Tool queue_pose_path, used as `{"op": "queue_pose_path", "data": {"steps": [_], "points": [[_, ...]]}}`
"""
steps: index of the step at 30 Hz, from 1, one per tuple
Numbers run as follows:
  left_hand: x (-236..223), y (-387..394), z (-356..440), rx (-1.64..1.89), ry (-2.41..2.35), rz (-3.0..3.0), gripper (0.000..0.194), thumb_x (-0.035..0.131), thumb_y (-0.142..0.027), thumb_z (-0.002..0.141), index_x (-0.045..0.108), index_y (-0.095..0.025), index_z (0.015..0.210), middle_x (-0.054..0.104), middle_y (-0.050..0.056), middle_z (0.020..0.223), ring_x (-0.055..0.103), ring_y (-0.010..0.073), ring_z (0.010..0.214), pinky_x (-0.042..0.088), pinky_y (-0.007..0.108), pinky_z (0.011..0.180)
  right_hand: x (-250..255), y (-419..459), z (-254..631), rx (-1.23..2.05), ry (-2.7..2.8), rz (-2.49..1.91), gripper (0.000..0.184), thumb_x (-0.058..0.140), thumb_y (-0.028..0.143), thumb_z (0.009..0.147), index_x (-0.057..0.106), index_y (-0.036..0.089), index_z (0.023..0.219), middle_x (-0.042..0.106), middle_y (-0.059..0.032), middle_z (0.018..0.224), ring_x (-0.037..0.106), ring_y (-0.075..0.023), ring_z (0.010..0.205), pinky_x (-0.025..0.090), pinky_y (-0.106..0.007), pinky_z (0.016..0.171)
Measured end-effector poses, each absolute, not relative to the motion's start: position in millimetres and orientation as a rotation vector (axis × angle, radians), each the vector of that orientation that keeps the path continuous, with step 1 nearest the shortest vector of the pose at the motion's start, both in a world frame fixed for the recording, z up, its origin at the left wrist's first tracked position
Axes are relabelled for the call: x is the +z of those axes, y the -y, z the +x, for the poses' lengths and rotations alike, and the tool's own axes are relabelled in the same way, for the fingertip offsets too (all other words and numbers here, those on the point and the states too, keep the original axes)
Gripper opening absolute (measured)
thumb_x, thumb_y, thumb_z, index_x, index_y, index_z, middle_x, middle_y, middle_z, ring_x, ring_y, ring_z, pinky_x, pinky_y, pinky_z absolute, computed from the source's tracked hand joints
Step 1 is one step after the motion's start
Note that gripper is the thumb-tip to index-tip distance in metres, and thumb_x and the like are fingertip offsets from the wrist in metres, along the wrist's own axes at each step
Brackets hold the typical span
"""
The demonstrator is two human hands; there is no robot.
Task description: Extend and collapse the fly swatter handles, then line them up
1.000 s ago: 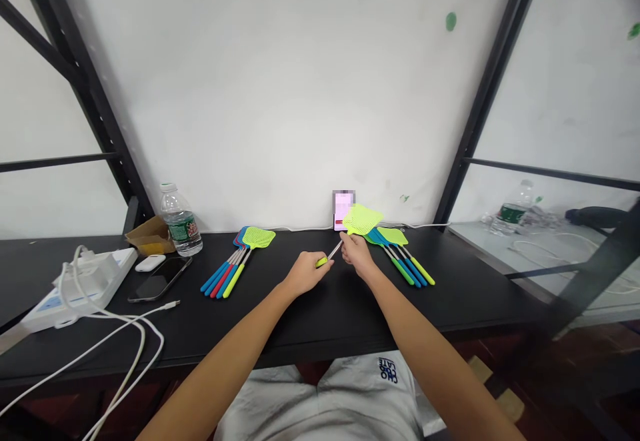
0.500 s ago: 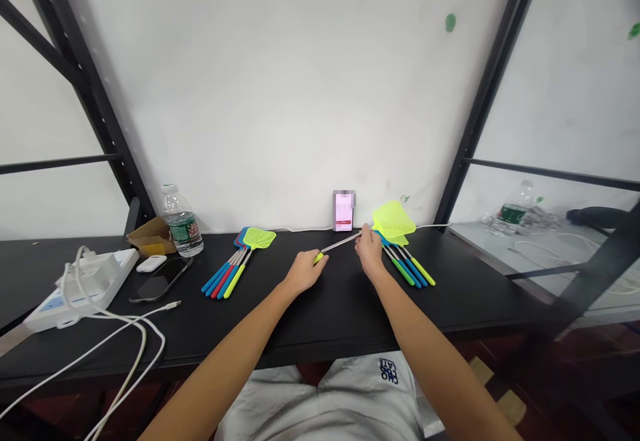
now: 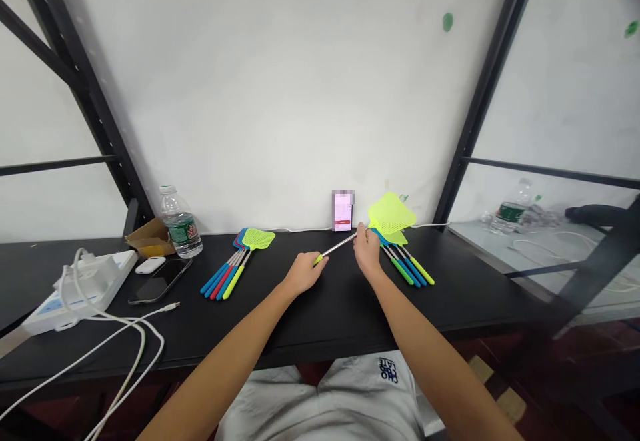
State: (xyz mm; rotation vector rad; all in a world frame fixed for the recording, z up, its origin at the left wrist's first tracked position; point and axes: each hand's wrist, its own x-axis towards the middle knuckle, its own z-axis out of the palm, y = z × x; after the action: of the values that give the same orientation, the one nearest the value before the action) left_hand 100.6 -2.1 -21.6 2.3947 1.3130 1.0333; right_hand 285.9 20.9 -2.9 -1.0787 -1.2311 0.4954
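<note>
A yellow-green fly swatter point(image 3: 393, 213) with a metal telescopic rod is held between both hands above the black table. My left hand point(image 3: 304, 273) is closed round its yellow-green handle. My right hand point(image 3: 367, 249) grips the rod just below the swatter's head, so a long stretch of bare rod shows between the hands. Behind the held head, and partly covered by it, lies a fan of swatters point(image 3: 407, 267) with green, blue and yellow-green handles. Another fan of swatters point(image 3: 226, 279), with blue, red and yellow-green handles, lies left of my left hand.
A lit phone point(image 3: 343, 211) leans on the wall at the back. Leftward are a water bottle point(image 3: 183, 227), an open cardboard box point(image 3: 151, 238), a white case point(image 3: 150, 265), a dark phone point(image 3: 161, 281) and a power strip point(image 3: 75, 294) with white cables. Black rack posts flank the table point(image 3: 300, 317).
My right hand has moved right with the swatter's head, and the rod between my hands has become much longer. My left hand stays nearly in place on the handle.
</note>
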Motion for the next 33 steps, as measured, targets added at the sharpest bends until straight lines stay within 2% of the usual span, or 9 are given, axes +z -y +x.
{"op": "queue_pose_path", "data": {"steps": [4, 9, 20, 26, 33], "points": [[-24.0, 1.5, 105.2, 1.054, -1.295, 2.360, 0.043, 0.041, -0.045, 0.089, 0.042, -0.018, 0.055, 0.046, -0.003, 0.053, 0.040, 0.0101, 0.052, 0.024, 0.024, 0.054, -5.0, -12.2, 269.1, 0.382, 1.362, -1.075, 0.045, 0.038, 0.050, 0.092, 0.040, 0.022, 0.057, 0.042, 0.0005, 0.048, 0.039, -0.0130, 0.049, 0.030, -0.026, 0.049], [-25.1, 1.5, 108.8, 1.146, -1.347, 2.217, 0.044, 0.045, -0.047, 0.084, 0.041, -0.017, 0.052, 0.039, -0.005, 0.049, 0.035, 0.0081, 0.050, 0.023, 0.023, 0.052, -5.5, 0.8, 248.7, 0.227, 1.488, -1.004, 0.043, 0.034, 0.045, 0.094, 0.044, 0.020, 0.061, 0.045, 0.0002, 0.053, 0.040, -0.0125, 0.051, 0.029, -0.026, 0.053], [-26.2, -0.2, 110.3, 1.156, -1.202, 1.985, 0.039, 0.052, -0.043, 0.074, 0.037, -0.017, 0.049, 0.029, -0.006, 0.048, 0.024, 0.0059, 0.050, 0.017, 0.021, 0.047, 0.3, 12.1, 236.5, 0.160, 1.546, -0.937, 0.040, 0.031, 0.038, 0.096, 0.040, 0.021, 0.060, 0.042, 0.0005, 0.053, 0.039, -0.0123, 0.050, 0.029, -0.027, 0.055], [-29.5, -1.3, 108.3, 1.268, -1.094, 1.719, 0.028, 0.055, -0.033, 0.067, 0.041, -0.016, 0.048, 0.036, -0.006, 0.043, 0.029, 0.0051, 0.046, 0.022, 0.020, 0.046, 13.8, 13.6, 215.6, 0.055, 1.706, -0.959, 0.038, 0.035, 0.034, 0.096, 0.046, 0.021, 0.062, 0.049, -0.0027, 0.057, 0.045, -0.0141, 0.054, 0.029, -0.028, 0.057], [-26.4, 0.3, 107.3, 1.308, -1.133, 1.492, 0.029, 0.054, -0.038, 0.069, 0.042, -0.018, 0.052, 0.038, -0.005, 0.037, 0.033, 0.0050, 0.037, 0.025, 0.021, 0.041, 23.7, -0.1, 191.3, 0.019, 1.809, -1.007, 0.037, 0.038, 0.036, 0.096, 0.050, 0.020, 0.065, 0.053, -0.0037, 0.059, 0.049, -0.0153, 0.057, 0.025, -0.028, 0.055]]}}
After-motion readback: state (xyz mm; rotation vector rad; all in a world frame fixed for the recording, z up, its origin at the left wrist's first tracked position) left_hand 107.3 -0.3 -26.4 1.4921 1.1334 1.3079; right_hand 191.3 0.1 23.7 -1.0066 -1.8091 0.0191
